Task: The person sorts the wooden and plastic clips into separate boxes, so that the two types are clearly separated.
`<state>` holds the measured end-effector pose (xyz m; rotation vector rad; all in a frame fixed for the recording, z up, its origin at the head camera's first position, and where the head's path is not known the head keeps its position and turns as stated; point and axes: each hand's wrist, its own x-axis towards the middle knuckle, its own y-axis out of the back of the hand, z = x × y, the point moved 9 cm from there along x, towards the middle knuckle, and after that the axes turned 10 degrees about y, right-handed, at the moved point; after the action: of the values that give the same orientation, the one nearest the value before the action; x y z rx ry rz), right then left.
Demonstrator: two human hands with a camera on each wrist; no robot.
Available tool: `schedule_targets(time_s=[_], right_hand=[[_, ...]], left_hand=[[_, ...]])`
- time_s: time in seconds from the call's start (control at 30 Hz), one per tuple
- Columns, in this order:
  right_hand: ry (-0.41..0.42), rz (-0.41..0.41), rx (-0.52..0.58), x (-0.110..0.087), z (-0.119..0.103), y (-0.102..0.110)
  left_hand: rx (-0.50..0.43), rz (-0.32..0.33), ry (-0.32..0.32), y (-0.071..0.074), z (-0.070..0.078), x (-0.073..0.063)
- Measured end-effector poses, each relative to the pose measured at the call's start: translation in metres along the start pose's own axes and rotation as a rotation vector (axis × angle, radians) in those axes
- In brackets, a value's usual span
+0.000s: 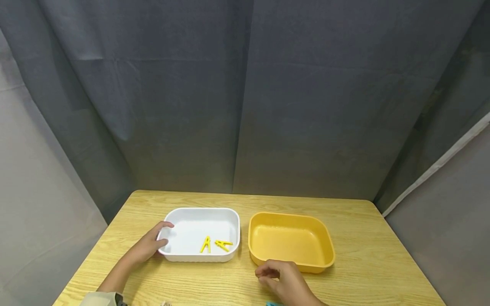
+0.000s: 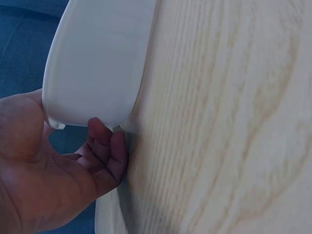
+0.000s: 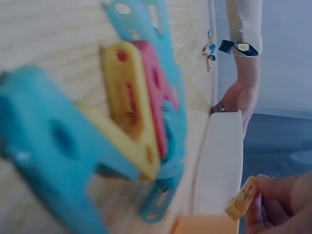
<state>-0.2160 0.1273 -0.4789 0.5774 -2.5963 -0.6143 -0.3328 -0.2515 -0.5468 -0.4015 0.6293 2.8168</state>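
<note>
My left hand grips the left rim of a white plastic tub, thumb and fingers about its wall. Two yellow clothespins lie on the tub's floor near its front right. In front of the yellow tub is my right hand. As the right wrist view shows, that hand pinches a yellow clothespin between thumb and fingertips; the head view hides this clothespin. Teal clothespins, a yellow clothespin and a pink clothespin lie close together on the table in the right wrist view.
The wooden table has rounded back corners. Grey curtains hang behind it and at both sides. A teal piece shows at the lower frame edge by the right hand. Small coloured bits lie near the left forearm.
</note>
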Motion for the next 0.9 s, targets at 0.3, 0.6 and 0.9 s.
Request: schedule_targets(time_s=[0.3, 0.6, 0.9], right_hand=[[-0.003, 0.048, -0.006, 0.021, -0.011, 0.000], [0.041, 0.079, -0.002, 0.048, -0.023, -0.009], [0.057, 0.107, 0.010, 0.071, -0.026, -0.018]], left_hand=[[-0.003, -0.005, -0.005, 0.000, 0.000, 0.001], [-0.004, 0.001, -0.008, 0.001, 0.002, 0.000], [0.035, 0.026, -0.021, 0.001, 0.005, -0.002]])
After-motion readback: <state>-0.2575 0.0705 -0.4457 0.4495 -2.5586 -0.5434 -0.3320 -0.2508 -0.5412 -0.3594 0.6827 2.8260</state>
